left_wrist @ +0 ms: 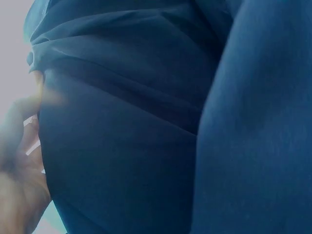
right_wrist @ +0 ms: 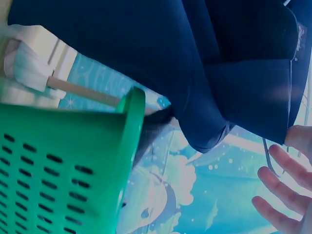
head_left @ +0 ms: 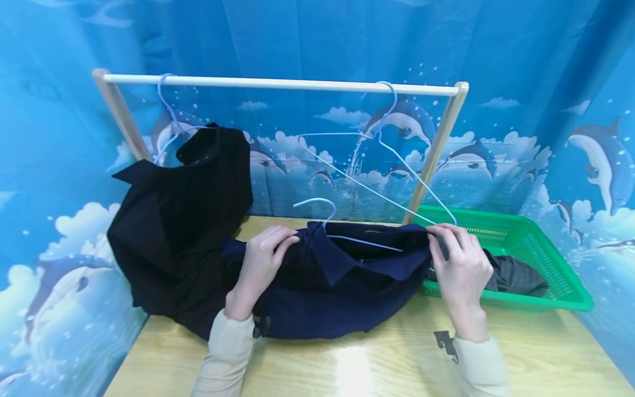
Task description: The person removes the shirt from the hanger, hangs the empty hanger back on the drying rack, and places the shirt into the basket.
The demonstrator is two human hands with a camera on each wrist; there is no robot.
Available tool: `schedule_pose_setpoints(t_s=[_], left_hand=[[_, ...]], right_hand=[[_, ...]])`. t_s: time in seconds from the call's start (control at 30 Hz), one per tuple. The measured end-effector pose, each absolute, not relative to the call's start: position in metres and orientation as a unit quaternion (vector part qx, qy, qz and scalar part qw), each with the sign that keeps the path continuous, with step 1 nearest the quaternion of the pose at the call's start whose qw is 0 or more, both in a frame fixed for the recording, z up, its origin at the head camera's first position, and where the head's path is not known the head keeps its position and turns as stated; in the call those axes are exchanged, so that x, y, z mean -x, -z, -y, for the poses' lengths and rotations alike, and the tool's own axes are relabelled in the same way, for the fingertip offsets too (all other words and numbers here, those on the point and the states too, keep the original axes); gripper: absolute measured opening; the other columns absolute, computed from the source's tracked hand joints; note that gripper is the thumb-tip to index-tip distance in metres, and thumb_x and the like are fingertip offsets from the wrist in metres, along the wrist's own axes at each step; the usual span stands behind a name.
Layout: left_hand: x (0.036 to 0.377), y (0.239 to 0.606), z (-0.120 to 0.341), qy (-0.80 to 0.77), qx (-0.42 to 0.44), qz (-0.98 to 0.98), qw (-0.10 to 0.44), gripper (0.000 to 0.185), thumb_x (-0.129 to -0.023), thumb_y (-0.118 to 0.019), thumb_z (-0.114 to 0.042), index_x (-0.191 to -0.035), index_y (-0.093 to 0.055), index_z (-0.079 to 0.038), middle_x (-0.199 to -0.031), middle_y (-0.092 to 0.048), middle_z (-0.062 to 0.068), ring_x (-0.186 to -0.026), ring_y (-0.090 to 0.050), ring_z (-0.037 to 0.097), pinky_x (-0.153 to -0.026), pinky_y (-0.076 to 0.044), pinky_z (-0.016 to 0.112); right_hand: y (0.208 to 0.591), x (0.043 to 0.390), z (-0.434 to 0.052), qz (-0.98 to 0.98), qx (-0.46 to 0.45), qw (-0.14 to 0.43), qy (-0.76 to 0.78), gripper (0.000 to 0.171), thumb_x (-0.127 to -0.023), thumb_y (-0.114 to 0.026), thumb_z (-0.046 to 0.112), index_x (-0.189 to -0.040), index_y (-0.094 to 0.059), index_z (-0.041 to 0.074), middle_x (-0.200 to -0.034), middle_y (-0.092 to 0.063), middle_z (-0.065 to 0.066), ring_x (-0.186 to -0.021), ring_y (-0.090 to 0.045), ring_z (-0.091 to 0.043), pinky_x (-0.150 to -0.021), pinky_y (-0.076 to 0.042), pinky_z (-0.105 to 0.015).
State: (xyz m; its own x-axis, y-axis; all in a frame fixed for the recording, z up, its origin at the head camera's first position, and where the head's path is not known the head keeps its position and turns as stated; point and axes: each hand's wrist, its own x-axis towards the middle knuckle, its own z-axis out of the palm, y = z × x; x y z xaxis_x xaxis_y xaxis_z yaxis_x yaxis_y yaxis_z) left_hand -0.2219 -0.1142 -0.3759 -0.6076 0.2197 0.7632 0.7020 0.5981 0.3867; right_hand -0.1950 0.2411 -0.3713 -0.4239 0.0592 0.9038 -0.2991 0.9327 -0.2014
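Left hand (head_left: 258, 259) with fingers curled, pinching the left shoulder of navy shirt (head_left: 337, 286) flat on the tabletop (head_left: 357, 364). Right hand (head_left: 461, 264) pinching the shirt's right shoulder edge. Between the fingers of both hands, light blue hanger (head_left: 322, 212) tucked into the collar. Just behind the right fingers, green basket (head_left: 536, 242) holding grey cloth (head_left: 516, 275). Beyond the left fingers, black garment (head_left: 183, 220) hanging from wooden rack (head_left: 278, 84), with empty hanger (head_left: 382, 143) above.

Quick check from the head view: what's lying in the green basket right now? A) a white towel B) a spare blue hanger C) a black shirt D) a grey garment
D: a grey garment lies in the green basket, just beyond the right hand.
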Motion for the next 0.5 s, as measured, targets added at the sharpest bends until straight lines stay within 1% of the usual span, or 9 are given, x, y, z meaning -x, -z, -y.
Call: schedule_pose_setpoints(t_s=[0.17,0.37,0.5], left_hand=[[0.2214,0.3747,0.1120,0.357,0.280,0.820,0.350,0.007,-0.094,-0.071,-0.012,-0.095,-0.076,-0.007,-0.089,-0.073,0.005,-0.084,-0.071,0.019,-0.078,-0.059,0.037],[0.2212,0.3740,0.1131,0.375,0.286,0.804,0.363,0.005,-0.093,-0.072,-0.008,-0.094,-0.076,-0.007,-0.087,-0.073,0.005,-0.082,-0.070,0.020,-0.074,-0.057,0.037],[0.2199,0.3732,0.1134,0.381,0.289,0.799,0.365,0.005,-0.093,-0.071,-0.008,-0.094,-0.076,-0.006,-0.087,-0.073,0.005,-0.081,-0.069,0.019,-0.072,-0.056,0.036]], right_hand=[[0.3691,0.1943,-0.2461,0.828,-0.067,0.530,-0.172,0.009,-0.094,-0.075,0.015,-0.101,-0.079,0.012,-0.103,-0.073,-0.009,-0.083,-0.066,-0.035,-0.056,-0.047,-0.048],[0.3713,0.1951,-0.2463,0.833,-0.075,0.519,-0.179,0.008,-0.092,-0.077,0.014,-0.099,-0.079,0.012,-0.102,-0.073,-0.009,-0.084,-0.066,-0.035,-0.057,-0.047,-0.047],[0.3722,0.1953,-0.2458,0.833,-0.074,0.516,-0.184,0.008,-0.091,-0.078,0.013,-0.099,-0.080,0.013,-0.102,-0.073,-0.008,-0.086,-0.067,-0.034,-0.057,-0.047,-0.048]])
